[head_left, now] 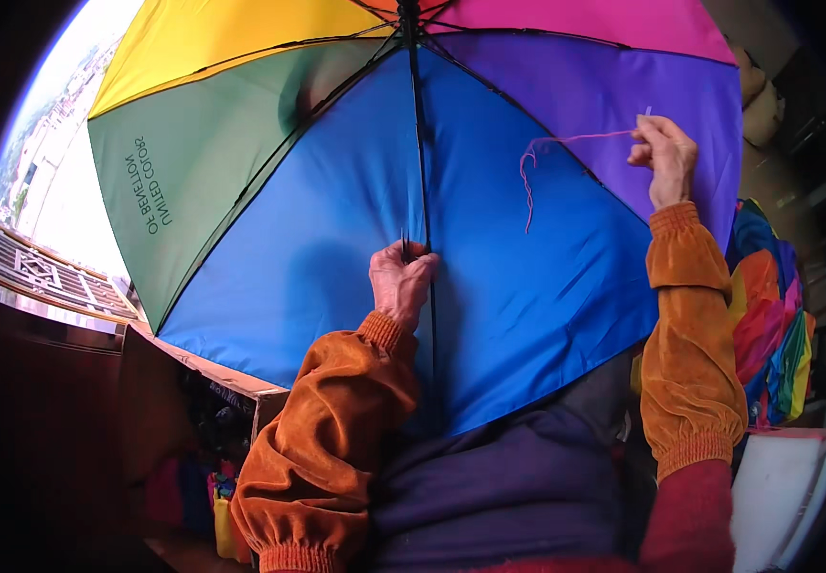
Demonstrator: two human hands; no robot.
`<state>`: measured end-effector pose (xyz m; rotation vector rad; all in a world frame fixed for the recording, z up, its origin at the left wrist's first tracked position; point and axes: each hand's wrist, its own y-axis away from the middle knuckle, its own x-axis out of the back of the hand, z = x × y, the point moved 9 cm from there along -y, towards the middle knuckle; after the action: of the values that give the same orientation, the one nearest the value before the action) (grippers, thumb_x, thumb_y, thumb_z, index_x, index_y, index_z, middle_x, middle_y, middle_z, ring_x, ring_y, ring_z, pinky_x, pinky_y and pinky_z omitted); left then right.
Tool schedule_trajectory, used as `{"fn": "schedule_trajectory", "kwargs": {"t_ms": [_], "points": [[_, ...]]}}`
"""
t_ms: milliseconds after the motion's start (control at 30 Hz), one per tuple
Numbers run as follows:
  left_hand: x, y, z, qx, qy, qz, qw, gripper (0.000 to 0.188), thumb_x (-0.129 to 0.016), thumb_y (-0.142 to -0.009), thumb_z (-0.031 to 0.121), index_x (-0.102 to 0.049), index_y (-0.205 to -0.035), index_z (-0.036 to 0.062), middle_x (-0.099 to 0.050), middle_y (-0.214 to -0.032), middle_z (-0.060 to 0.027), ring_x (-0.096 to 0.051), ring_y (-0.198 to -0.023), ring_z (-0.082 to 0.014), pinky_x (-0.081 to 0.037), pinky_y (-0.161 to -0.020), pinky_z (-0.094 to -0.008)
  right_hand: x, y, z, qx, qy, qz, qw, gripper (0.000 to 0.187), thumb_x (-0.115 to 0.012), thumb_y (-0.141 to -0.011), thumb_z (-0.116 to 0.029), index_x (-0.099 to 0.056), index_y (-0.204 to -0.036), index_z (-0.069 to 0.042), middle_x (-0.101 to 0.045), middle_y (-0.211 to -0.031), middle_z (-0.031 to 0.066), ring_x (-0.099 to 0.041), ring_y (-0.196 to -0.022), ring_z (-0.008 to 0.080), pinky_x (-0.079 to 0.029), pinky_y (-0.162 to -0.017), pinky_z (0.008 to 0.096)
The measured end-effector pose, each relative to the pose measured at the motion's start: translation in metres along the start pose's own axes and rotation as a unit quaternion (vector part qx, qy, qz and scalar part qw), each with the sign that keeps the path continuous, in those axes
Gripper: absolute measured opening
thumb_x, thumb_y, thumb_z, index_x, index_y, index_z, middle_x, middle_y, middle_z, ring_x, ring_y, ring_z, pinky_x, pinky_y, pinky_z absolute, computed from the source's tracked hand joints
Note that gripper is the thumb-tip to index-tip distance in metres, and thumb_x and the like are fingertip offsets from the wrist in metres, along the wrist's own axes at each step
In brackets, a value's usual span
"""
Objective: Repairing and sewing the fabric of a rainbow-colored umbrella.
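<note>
An open umbrella (518, 315) with panels in several colours spreads before me, its black ribs and struts facing me. My left hand (401, 282) is closed in a pinch at the black rib (417, 134) that runs down the blue panel. A small dark pointed piece rises above its fingertips; I cannot tell whether it belongs to the umbrella. Raised in front of the purple panel, my right hand (666, 160) pinches a pink thread (575, 139). The thread stretches left from the fingers, and its loose end droops over the blue panel. A thin pale sliver shows at the right fingertips, too small to name.
Folded multicoloured cloth or umbrellas (766, 325) are heaped at the right, above a white block-like thing (781, 492). A cardboard box edge (212, 368) shows at lower left, with a yellow item (228, 530) below it. Beyond, at left, is a metal railing (50, 272).
</note>
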<state>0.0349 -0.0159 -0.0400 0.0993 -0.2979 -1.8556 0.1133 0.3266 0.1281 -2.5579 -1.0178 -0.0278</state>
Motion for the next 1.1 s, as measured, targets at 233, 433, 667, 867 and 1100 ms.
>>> {"fn": "schedule_trajectory", "kwargs": {"t_ms": [233, 433, 667, 867, 1100], "points": [[-0.006, 0.011, -0.01, 0.086, 0.182, -0.073, 0.977, 0.009, -0.062, -0.073, 0.005, -0.055, -0.074, -0.0008, -0.054, -0.059, -0.0062, -0.044, -0.044, -0.0087, -0.034, -0.037, -0.0218, -0.11, 0.102, 0.014, -0.099, 0.076, -0.291, 0.948, 0.011, -0.056, -0.08, -0.009, -0.059, -0.075, 0.001, -0.053, -0.06, 0.0051, -0.049, -0.048, 0.0096, -0.041, -0.045, 0.0234], [-0.006, 0.014, -0.015, 0.157, 0.239, -0.045, 0.957, 0.005, -0.056, -0.076, 0.003, -0.053, -0.075, -0.0013, -0.053, -0.06, -0.0083, -0.041, -0.042, -0.01, -0.035, -0.038, -0.0231, -0.209, 0.148, 0.018, 0.153, 0.291, -0.399, 0.856, 0.008, -0.053, -0.071, -0.005, -0.055, -0.07, 0.003, -0.051, -0.059, 0.0228, -0.056, -0.058, 0.0349, -0.043, -0.053, 0.0415], [0.004, 0.013, -0.024, 0.169, 0.269, 0.026, 0.948, 0.011, -0.053, -0.074, -0.001, -0.052, -0.085, -0.0036, -0.057, -0.064, -0.0137, -0.05, -0.049, -0.0122, -0.038, -0.041, -0.0224, -0.222, 0.173, 0.023, 0.17, 0.351, -0.423, 0.818, 0.008, -0.05, -0.07, -0.003, -0.05, -0.064, 0.003, -0.052, -0.06, 0.0224, -0.054, -0.062, 0.0404, -0.042, -0.056, 0.0451], [0.005, 0.014, -0.025, 0.171, 0.268, 0.024, 0.948, 0.012, -0.053, -0.075, 0.001, -0.052, -0.086, -0.0035, -0.058, -0.065, -0.0146, -0.05, -0.049, -0.0124, -0.039, -0.041, -0.0229, -0.218, 0.172, 0.033, 0.168, 0.289, -0.435, 0.836, 0.007, -0.052, -0.068, -0.004, -0.05, -0.063, 0.001, -0.051, -0.059, 0.0214, -0.054, -0.062, 0.0398, -0.043, -0.056, 0.0449], [-0.002, 0.013, -0.021, 0.166, 0.269, -0.008, 0.949, 0.012, -0.053, -0.077, 0.004, -0.053, -0.087, -0.002, -0.058, -0.064, -0.0134, -0.047, -0.046, -0.0106, -0.037, -0.039, -0.0226, -0.22, 0.168, 0.021, 0.214, 0.158, -0.393, 0.88, 0.006, -0.049, -0.069, 0.0, -0.049, -0.064, 0.002, -0.053, -0.058, 0.0174, -0.056, -0.058, 0.0337, -0.045, -0.052, 0.0408]]}}
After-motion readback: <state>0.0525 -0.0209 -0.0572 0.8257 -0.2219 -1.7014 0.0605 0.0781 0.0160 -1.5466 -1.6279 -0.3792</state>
